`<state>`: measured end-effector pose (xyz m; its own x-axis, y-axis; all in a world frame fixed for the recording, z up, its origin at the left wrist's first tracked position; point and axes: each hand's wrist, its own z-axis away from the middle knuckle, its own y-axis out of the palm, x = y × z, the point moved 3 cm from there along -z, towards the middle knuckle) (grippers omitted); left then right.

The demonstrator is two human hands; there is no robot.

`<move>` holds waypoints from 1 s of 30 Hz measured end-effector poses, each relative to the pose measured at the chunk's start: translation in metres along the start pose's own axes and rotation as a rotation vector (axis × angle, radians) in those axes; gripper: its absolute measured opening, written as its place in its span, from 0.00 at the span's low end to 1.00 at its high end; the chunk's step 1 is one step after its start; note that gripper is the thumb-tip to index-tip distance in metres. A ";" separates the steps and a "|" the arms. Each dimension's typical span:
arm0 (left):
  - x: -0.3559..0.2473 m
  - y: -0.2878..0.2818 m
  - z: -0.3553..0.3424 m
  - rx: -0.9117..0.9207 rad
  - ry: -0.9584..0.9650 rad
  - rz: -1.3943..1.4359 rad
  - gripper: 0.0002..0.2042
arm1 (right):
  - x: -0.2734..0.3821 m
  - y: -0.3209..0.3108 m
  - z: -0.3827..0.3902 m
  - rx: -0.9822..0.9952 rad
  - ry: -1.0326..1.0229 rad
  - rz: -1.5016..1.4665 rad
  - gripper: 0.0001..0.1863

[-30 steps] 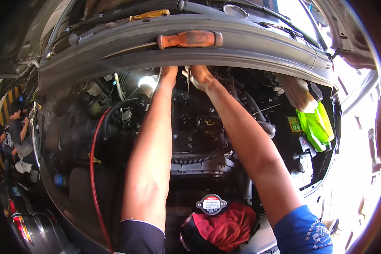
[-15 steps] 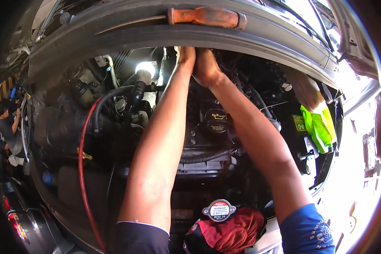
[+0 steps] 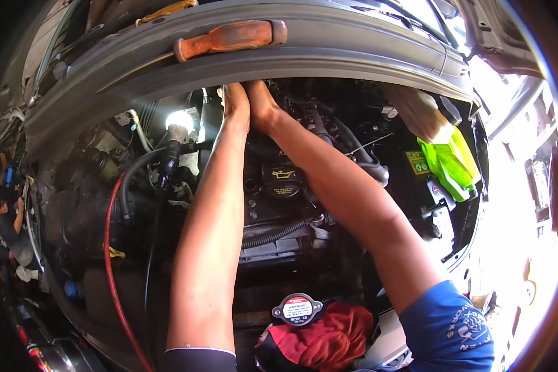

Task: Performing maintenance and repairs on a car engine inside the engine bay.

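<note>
Both my arms reach forward over a car engine, under the grey panel (image 3: 328, 63) at the back of the engine bay. My left hand (image 3: 234, 104) and my right hand (image 3: 262, 106) are side by side at the panel's lower edge, close together or touching. The fingers of both are hidden beneath it, so what they hold or touch does not show. On the panel above them lies a screwdriver (image 3: 229, 41) with a worn orange handle. A black oil filler cap (image 3: 283, 181) sits on the engine between my forearms.
A lit bulb (image 3: 180, 122) shines left of my hands. A red hose (image 3: 110, 260) runs down the left side. At the front, a radiator cap (image 3: 297, 309) rests against a red cloth (image 3: 328, 335). A bottle with bright green (image 3: 447, 164) stands right. Another person (image 3: 10, 226) is far left.
The whole view has shifted, so the engine, screwdriver and my arms appear further left. A yellow tool now shows at the top. Both hands stay under the panel's edge.
</note>
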<state>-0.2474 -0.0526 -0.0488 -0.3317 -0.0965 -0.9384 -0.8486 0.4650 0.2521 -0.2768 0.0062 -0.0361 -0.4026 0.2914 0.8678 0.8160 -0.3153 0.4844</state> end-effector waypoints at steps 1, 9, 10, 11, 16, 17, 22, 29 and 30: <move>-0.003 0.001 0.002 -0.001 0.006 -0.063 0.36 | 0.001 -0.002 0.001 -0.062 -0.012 -0.004 0.31; 0.000 -0.001 -0.014 -0.122 0.097 -0.096 0.27 | 0.001 0.004 0.000 0.010 0.019 -0.060 0.32; 0.009 -0.002 -0.012 -0.094 0.149 -0.052 0.28 | 0.000 0.006 -0.001 0.070 0.022 -0.039 0.33; 0.014 -0.003 -0.020 -0.085 0.105 -0.068 0.28 | -0.001 0.003 -0.002 0.023 0.034 -0.036 0.33; 0.014 -0.007 -0.028 -0.119 0.031 -0.065 0.30 | -0.005 0.003 0.003 0.149 -0.090 -0.049 0.32; 0.013 -0.006 -0.020 -0.133 0.023 -0.096 0.29 | -0.006 0.000 0.003 0.106 -0.027 -0.099 0.32; 0.001 0.000 -0.002 -0.060 0.036 -0.092 0.30 | -0.002 0.002 -0.001 0.043 -0.042 0.021 0.36; 0.015 -0.005 -0.013 -0.011 0.088 -0.046 0.33 | -0.006 0.004 0.013 0.163 0.048 -0.031 0.36; 0.020 -0.001 -0.008 -0.009 0.091 -0.057 0.33 | -0.006 0.003 0.012 0.134 0.081 -0.060 0.36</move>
<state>-0.2562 -0.0619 -0.0658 -0.3185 -0.2021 -0.9261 -0.8707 0.4486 0.2016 -0.2673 0.0142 -0.0414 -0.4798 0.2309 0.8464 0.8353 -0.1748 0.5212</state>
